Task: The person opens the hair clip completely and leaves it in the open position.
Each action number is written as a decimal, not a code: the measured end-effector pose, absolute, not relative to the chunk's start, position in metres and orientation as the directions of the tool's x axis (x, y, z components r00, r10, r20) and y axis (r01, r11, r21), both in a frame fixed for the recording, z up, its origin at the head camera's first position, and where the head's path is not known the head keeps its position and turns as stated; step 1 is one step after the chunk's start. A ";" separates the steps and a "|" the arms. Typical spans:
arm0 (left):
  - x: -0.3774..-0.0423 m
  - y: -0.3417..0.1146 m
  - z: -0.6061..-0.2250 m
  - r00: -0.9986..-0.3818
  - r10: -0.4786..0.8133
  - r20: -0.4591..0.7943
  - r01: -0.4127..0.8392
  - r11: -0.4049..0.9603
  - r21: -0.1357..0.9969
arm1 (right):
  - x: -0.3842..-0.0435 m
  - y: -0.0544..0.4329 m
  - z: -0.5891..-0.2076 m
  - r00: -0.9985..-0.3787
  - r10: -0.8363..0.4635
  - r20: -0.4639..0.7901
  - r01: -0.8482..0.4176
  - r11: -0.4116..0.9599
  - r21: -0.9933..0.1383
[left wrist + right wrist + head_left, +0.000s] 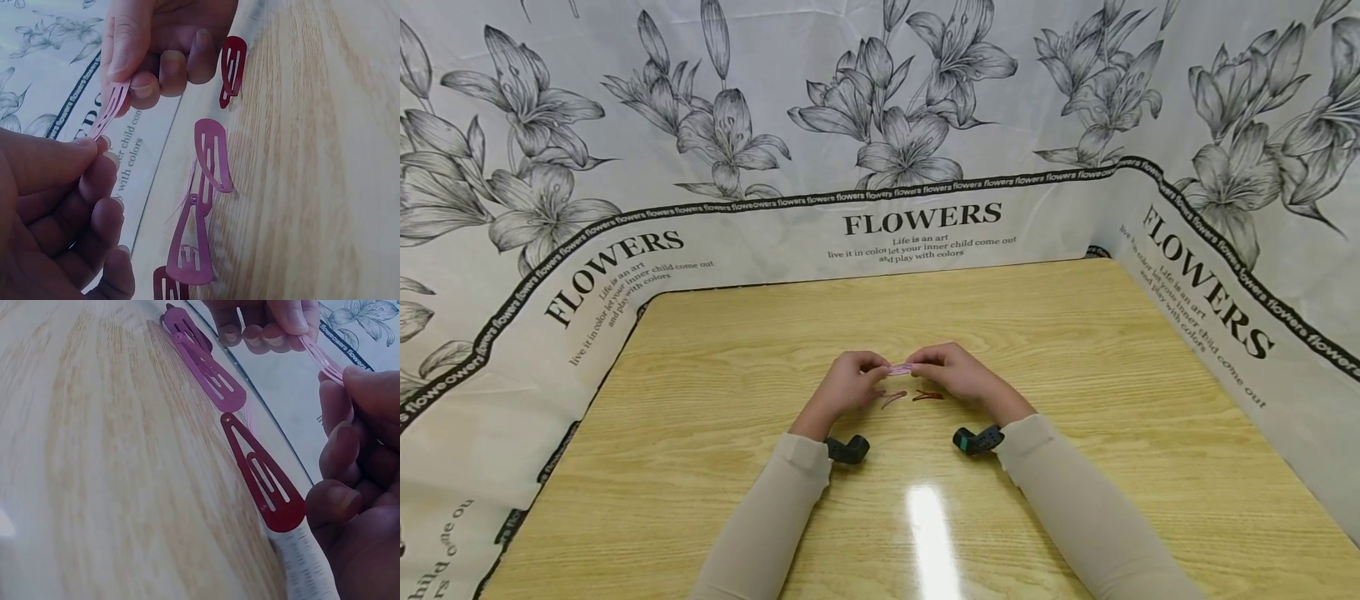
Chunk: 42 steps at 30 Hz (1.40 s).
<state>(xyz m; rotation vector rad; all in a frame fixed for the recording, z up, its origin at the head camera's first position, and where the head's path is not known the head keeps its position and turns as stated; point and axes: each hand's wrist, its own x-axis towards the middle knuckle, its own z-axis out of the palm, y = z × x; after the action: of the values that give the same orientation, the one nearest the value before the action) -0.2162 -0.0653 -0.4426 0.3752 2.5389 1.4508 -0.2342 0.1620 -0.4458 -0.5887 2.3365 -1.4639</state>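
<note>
Between my two hands is a light pink snap hair clip (900, 369), held above the table. My left hand (848, 385) pinches one end of it between thumb and fingertips. The other end is pinched by my right hand (961, 375). Below the hands, an opened pink hair clip (194, 273) lies on the table, its two parts spread apart. To its right lies a red hair clip (286, 517), also spread. Part of a dark red clip (159, 275) shows at the bottom of the left wrist view, partly covered by the pink one.
The hands work over a wood-grain table (737, 342). White cloth (760, 242) with flower drawings and lettering hangs along its back and sides. A dark wrist device (848, 450) sits at my left cuff, and another (977, 440) at my right cuff.
</note>
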 end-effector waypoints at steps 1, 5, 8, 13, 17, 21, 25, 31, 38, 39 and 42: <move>-0.216 -0.065 -0.443 -0.949 0.312 -0.039 0.125 0.488 0.864 | -0.234 0.162 -0.446 -0.863 -0.501 -0.055 -0.165 0.384 -0.908; -0.216 -0.066 -0.444 -0.948 0.315 -0.037 0.124 0.477 0.870 | -0.232 0.161 -0.445 -0.864 -0.497 -0.075 -0.133 0.370 -0.919; -0.216 -0.067 -0.444 -0.947 0.318 -0.034 0.126 0.468 0.875 | -0.231 0.160 -0.446 -0.869 -0.490 -0.071 -0.130 0.365 -0.922; -0.216 -0.069 -0.442 -0.946 0.324 -0.008 0.150 0.461 0.875 | -0.228 0.159 -0.446 -0.882 -0.469 -0.040 -0.144 0.349 -0.926; -0.215 -0.071 -0.441 -0.947 0.321 -0.007 0.152 0.468 0.871 | -0.225 0.158 -0.447 -0.887 -0.461 -0.034 -0.135 0.328 -0.935; -0.216 -0.072 -0.441 -0.947 0.321 -0.018 0.142 0.467 0.873 | -0.224 0.157 -0.449 -0.892 -0.451 -0.022 -0.135 0.311 -0.941; -0.217 -0.072 -0.441 -0.946 0.322 -0.023 0.135 0.462 0.877 | -0.223 0.156 -0.450 -0.897 -0.442 -0.005 -0.143 0.301 -0.943; -0.217 -0.073 -0.442 -0.941 0.338 -0.019 0.145 0.451 0.881 | -0.222 0.154 -0.450 -0.900 -0.435 0.001 -0.144 0.295 -0.945; -0.217 -0.074 -0.442 -0.933 0.360 -0.006 0.163 0.436 0.885 | -0.223 0.153 -0.450 -0.900 -0.435 -0.025 -0.109 0.281 -0.954; -0.217 -0.074 -0.442 -0.932 0.361 -0.005 0.164 0.436 0.885 | -0.223 0.153 -0.449 -0.900 -0.436 -0.027 -0.107 0.280 -0.954; -0.217 -0.074 -0.442 -0.933 0.360 -0.011 0.158 0.437 0.886 | -0.219 0.151 -0.441 -0.901 -0.434 -0.034 -0.102 0.286 -0.953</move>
<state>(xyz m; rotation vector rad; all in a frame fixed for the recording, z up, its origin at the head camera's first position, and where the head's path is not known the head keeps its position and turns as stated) -0.2171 -0.0742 -0.4422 0.4547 2.4891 1.5021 -0.2193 0.1510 -0.4411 -0.4891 2.2730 -1.6504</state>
